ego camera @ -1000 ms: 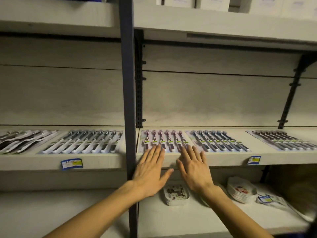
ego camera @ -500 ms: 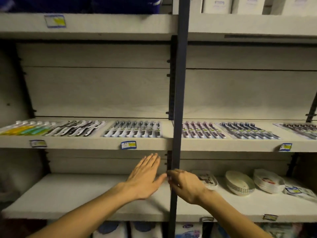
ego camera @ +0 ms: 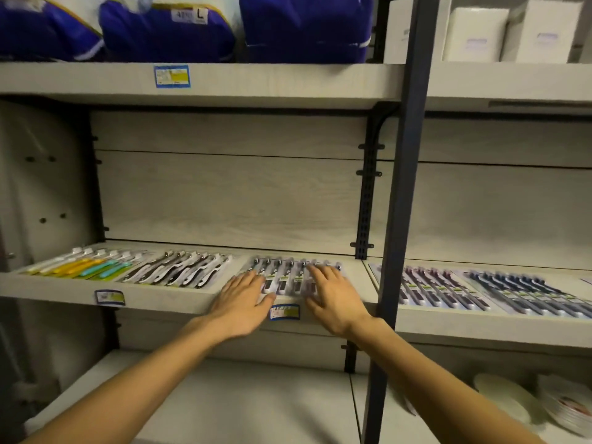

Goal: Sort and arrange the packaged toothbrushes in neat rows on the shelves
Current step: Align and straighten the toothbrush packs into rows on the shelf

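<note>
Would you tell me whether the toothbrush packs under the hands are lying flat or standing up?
Lying flat: the toothbrush packs lie side by side on the shelf.

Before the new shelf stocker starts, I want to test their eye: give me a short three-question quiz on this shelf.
1. True or false: both hands lie flat on the same row of dark packaged toothbrushes.
2. Which packs lie farthest left on that shelf? A) yellow and teal toothbrush packs B) white boxes C) plates
3. Fill in: the big packs on the top shelf are ____ in colour.

Key: 1 true, left hand, right hand; 2 A; 3 blue, the blue soft packs.
</note>
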